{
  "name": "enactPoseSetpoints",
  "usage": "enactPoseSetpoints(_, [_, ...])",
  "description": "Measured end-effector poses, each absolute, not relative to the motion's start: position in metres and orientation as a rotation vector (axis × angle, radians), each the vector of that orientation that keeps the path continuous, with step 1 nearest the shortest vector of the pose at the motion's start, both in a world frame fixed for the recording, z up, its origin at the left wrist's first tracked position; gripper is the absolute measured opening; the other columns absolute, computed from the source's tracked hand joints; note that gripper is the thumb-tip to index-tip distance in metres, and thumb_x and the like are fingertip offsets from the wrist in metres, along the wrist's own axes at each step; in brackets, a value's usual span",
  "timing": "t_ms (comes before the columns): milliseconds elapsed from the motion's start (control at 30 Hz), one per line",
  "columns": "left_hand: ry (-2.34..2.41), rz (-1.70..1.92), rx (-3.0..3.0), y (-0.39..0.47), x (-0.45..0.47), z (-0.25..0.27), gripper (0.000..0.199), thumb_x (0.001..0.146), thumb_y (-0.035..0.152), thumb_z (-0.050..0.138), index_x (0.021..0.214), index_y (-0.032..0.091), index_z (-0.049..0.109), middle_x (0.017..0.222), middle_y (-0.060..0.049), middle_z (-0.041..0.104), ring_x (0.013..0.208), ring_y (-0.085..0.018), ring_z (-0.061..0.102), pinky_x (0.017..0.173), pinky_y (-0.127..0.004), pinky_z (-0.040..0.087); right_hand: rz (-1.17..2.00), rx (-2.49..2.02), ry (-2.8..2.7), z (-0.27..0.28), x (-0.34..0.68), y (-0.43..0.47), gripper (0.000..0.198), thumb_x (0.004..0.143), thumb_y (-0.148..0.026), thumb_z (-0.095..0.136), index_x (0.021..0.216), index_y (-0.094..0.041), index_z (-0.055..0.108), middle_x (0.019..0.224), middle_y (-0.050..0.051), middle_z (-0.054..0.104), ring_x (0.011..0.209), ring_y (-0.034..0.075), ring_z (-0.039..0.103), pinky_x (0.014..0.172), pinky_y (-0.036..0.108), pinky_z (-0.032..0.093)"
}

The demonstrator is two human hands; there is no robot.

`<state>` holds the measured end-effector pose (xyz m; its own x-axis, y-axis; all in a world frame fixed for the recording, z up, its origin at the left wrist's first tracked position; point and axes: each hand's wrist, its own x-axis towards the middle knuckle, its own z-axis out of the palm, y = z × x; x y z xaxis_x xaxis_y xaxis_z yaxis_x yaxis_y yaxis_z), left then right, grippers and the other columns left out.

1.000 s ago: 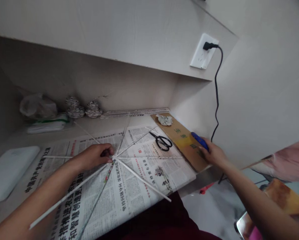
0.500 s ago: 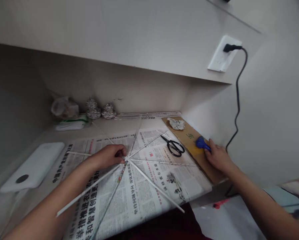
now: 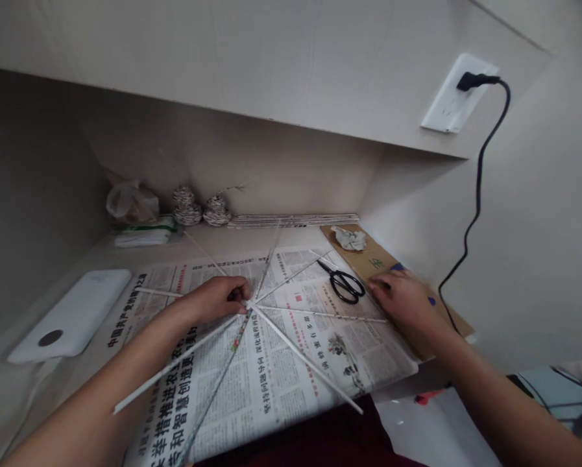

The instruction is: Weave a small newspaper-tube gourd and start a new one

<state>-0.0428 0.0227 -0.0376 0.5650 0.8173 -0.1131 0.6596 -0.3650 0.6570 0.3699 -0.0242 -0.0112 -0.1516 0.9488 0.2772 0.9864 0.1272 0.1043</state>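
Observation:
Thin white rolled-paper sticks [image 3: 310, 360] radiate from one crossing point over newspaper [image 3: 242, 402]. At that crossing, my left hand [image 3: 220, 299] is closed, thumb and fingers pinching the sticks where they meet. My right hand [image 3: 402, 301] hovers over the strip of cardboard [image 3: 366, 254] at the right, its fingers loosely bent and nothing visible in them. Behind it, bits of a blue tool [image 3: 398, 266] show on the cardboard; the hand hides most of it. Black-handled scissors [image 3: 345, 285] lie on the newspaper, left of my right hand.
Crumpled paper [image 3: 349, 239] rests on the cardboard's far end. Along the back stand two woven paper gourds [image 3: 187, 206], a bundle of paper sticks [image 3: 293, 221] and a plastic bag [image 3: 132, 202]. A white power bank [image 3: 71, 318] lies left. A black cable [image 3: 479, 188] hangs from the wall socket.
My right hand has let go of the blue tool, leaving it on the cardboard, and moved left toward the scissors. My left hand keeps its pinch at the crossing. The view has shifted slightly.

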Motion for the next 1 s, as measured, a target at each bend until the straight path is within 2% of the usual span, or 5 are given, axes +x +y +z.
enactPoseSetpoints(133, [1.164,0.305,2.132,0.023,-0.043,-0.039,0.019,0.07,0.029,0.063,0.085,0.019,0.06,0.076,0.001,0.061,0.073,-0.017,0.055,0.067,-0.025,0.04,-0.164,-1.929,-2.271,-0.015,0.348,0.004,0.023,0.087,-0.027,0.051,0.089,-0.02,0.073,0.094,0.007,0.074,0.092,0.021,0.063,0.09,0.032,0.038])
enactPoseSetpoints(367, [1.175,0.306,2.122,0.023,-0.043,-0.038,0.019,0.069,0.028,0.063,0.086,0.018,0.06,0.073,0.001,0.06,0.071,-0.016,0.055,0.066,-0.024,0.039,-0.057,-2.057,-2.19,-0.023,0.31,0.074,0.021,0.084,-0.03,0.056,0.093,-0.019,0.072,0.094,0.006,0.074,0.085,0.018,0.066,0.072,0.024,0.043])
enactPoseSetpoints(767, [1.17,0.311,2.116,0.023,-0.043,-0.036,0.018,0.068,0.026,0.064,0.083,0.018,0.06,0.072,0.002,0.06,0.07,-0.016,0.055,0.064,-0.024,0.038,-0.094,-2.084,-2.06,-0.002,0.304,0.101,0.017,0.078,-0.017,0.059,0.094,-0.018,0.064,0.091,0.013,0.07,0.09,0.026,0.064,0.075,0.031,0.043])
enactPoseSetpoints(933, [1.213,0.3,2.122,0.021,-0.042,-0.034,0.019,0.068,0.026,0.067,0.083,0.018,0.06,0.073,0.001,0.061,0.071,-0.016,0.056,0.063,-0.023,0.038,-0.029,-2.053,-1.769,0.021,0.323,0.105,0.013,0.079,-0.017,0.055,0.092,-0.018,0.056,0.078,0.008,0.063,0.069,0.021,0.062,0.062,0.031,0.044])
enactPoseSetpoints(1000, [1.215,0.296,2.132,0.021,-0.042,-0.034,0.019,0.068,0.026,0.067,0.084,0.018,0.06,0.074,0.001,0.062,0.072,-0.016,0.057,0.064,-0.023,0.038,0.189,-1.875,-1.456,0.03,0.338,0.108,0.013,0.08,-0.021,0.055,0.093,-0.019,0.053,0.07,0.003,0.056,0.058,0.018,0.058,0.056,0.031,0.044])
